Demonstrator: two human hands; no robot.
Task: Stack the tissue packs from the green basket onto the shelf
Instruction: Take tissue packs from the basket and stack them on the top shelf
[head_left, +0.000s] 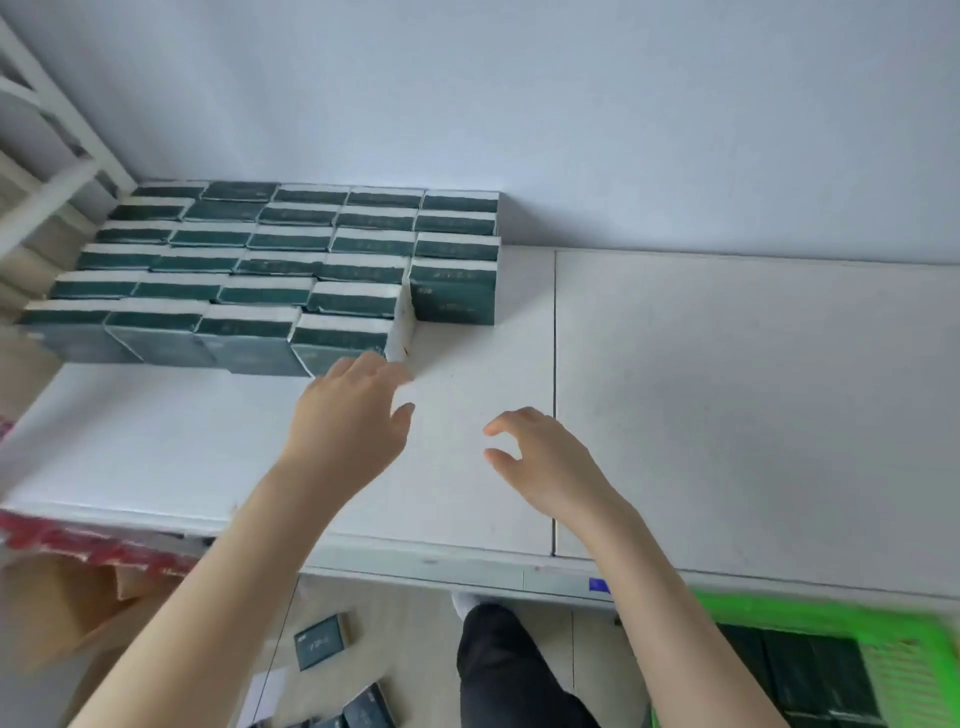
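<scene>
Several rows of dark green and white tissue packs stand stacked on the white shelf at its back left, against the wall. My left hand hovers just in front of the nearest right-hand pack, fingers relaxed, holding nothing. My right hand floats over the bare shelf to its right, fingers loosely curled and empty. The green basket sits below the shelf edge at bottom right, with several dark packs inside.
Loose tissue packs lie on the floor below the shelf. A cardboard box and red packaging sit at lower left. A white rack stands at the far left. A dark trouser leg shows below.
</scene>
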